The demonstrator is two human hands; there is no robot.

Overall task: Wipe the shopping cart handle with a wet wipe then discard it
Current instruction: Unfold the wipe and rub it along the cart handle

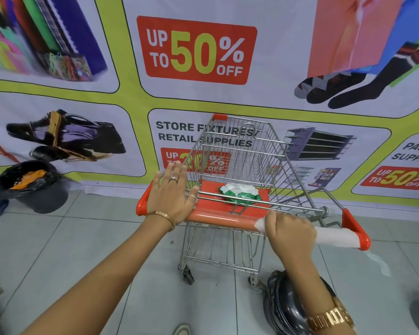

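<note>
Right hand (289, 234) is clamped round the wet wipe (334, 235) on the cart handle (218, 217), left hand (173, 193) flat, fingers spread; wiping looks partway, binning's left.

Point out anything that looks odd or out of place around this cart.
Little stands out. The wet wipe is draped along the handle under the right hand, one loose end trailing below the right end cap. The wipe packet lies on the red child seat.
</note>
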